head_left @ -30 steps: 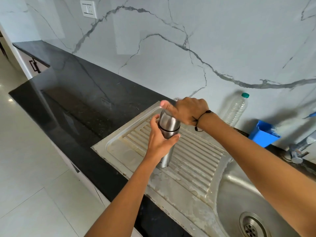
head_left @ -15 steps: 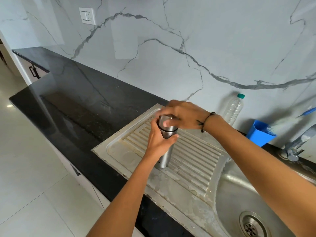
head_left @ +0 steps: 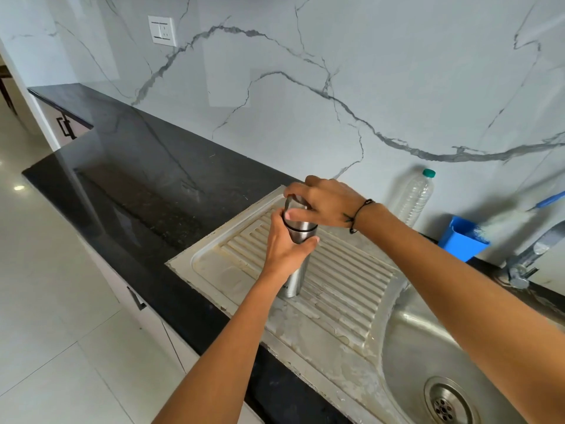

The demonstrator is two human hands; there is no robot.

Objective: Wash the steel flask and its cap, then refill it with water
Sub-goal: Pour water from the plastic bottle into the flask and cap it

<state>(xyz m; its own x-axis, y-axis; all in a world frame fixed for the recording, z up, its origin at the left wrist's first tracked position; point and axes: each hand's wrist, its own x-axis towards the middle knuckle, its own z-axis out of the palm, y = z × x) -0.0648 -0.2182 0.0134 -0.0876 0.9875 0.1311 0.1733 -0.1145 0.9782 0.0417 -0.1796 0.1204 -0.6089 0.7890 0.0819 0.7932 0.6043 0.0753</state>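
Covering most of the steel flask's (head_left: 295, 276) upper half, the two hands leave only its lower body and a band near the top in plain sight; the printed lettering low on its side is partly hidden by the left wrist and too small to read. The cap (head_left: 293, 205) is largely masked by the right hand (head_left: 325, 203), so only a sliver of bright metal shows under the fingers, and whether it is seated tight or loose cannot be told. The right hand's fingers curl down over the cap from above, thumb tip showing pale at the near side, pinching it all round. The left hand (head_left: 282, 247) wraps the flask's neck just below a dark ring, fingers curled round the far side, thumb on the near side. The flask stands upright on the ribbed drainboard (head_left: 345, 289), left of the sink bowl (head_left: 406, 341), whose drain (head_left: 448, 403) sits near the lower edge. A black cord bracelet (head_left: 359, 211) circles the right wrist. Behind, against the marble wall, stand a clear plastic bottle (head_left: 414, 198) with a green top and a blue tub (head_left: 460, 240); the tap (head_left: 532, 255) is cut off at the right edge and blurred.
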